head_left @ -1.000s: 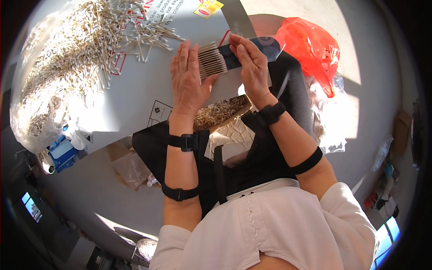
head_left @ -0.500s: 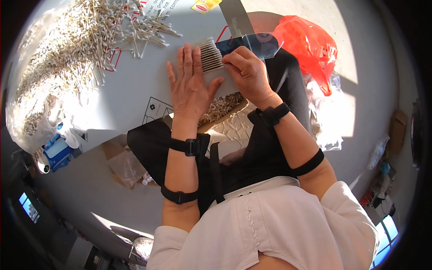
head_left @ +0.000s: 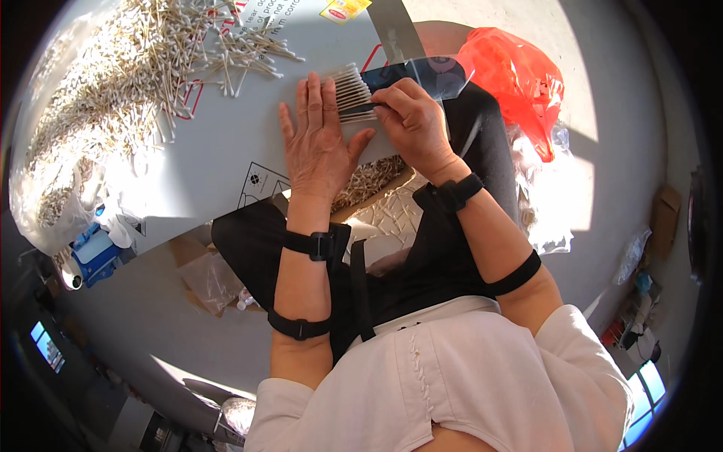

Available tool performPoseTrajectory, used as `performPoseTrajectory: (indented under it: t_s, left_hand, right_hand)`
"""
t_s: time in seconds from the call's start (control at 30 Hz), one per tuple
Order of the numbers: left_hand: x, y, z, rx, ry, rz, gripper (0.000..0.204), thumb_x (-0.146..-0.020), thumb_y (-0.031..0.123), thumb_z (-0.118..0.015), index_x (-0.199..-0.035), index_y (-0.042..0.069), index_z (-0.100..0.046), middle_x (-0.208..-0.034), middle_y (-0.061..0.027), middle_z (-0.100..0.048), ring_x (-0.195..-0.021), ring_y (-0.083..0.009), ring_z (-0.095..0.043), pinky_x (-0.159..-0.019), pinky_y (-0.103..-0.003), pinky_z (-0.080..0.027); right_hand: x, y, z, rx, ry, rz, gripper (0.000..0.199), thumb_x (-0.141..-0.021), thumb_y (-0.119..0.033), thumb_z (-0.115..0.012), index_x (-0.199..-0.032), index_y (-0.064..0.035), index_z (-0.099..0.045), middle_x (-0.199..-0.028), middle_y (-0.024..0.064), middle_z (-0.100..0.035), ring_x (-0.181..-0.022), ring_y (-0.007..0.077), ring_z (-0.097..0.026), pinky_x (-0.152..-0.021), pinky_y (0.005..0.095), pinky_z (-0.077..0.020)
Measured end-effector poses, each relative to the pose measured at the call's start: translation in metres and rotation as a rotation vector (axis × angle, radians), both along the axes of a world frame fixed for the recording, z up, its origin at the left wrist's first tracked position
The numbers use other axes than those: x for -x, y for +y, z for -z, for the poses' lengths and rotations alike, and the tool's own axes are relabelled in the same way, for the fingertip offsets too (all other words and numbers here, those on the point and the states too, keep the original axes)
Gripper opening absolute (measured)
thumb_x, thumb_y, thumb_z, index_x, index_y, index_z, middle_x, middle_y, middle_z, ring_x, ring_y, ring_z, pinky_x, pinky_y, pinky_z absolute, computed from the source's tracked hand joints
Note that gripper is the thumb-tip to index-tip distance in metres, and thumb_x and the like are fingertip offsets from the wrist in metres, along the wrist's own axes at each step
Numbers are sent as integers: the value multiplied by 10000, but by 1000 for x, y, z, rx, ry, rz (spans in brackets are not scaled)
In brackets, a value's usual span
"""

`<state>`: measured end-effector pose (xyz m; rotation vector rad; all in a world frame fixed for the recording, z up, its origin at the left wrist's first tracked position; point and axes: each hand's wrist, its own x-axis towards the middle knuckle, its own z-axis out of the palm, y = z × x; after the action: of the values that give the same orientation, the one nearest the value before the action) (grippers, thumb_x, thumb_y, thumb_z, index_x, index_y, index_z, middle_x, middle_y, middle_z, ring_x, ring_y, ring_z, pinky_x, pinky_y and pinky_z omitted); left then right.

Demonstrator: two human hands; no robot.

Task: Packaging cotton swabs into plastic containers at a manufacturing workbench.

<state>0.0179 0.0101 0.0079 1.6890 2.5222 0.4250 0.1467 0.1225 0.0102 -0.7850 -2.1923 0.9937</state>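
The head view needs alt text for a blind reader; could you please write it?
A person's left hand lies flat across one end of a tidy row of cotton swabs on a grey surface, the right hand at the other; loose swabs are heaped at upper left.

So your shirt point(head_left: 489, 361) is off-white, your arm straps point(head_left: 516, 276) are black, your swabs point(head_left: 352, 93) are tan with white tips, that bag point(head_left: 520, 83) is bright red, and your grey board point(head_left: 233, 135) has red-and-black print.
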Motion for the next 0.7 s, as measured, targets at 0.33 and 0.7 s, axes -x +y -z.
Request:
performPoseTrajectory:
  t_s: [0.33,0.7]
  left_hand:
    - [0,1,2,-7,-1,-7,954,-832,573,-639,-1533,64,-240,-1600,-123,-236,-1487,-286,-209,-1195,-549,-127]
    - [1,1,2,-3,-10,-7,952,-841,579,-619,-1537,59,-230,-1604,-128,-230,-1493,-280,-195,-1204,-534,-101]
  right_hand:
    - [6,3,-1,-55,-71,20,89,-810,-92,-677,-899,-90,-683,-822,71,-592,-806,294,-624,-676,395,-516]
    - [8,3,-7,23,-85,37,109,-790,-72,-685,-898,-86,-679,-804,80,-581,-798,298,-619,-673,394,-515]
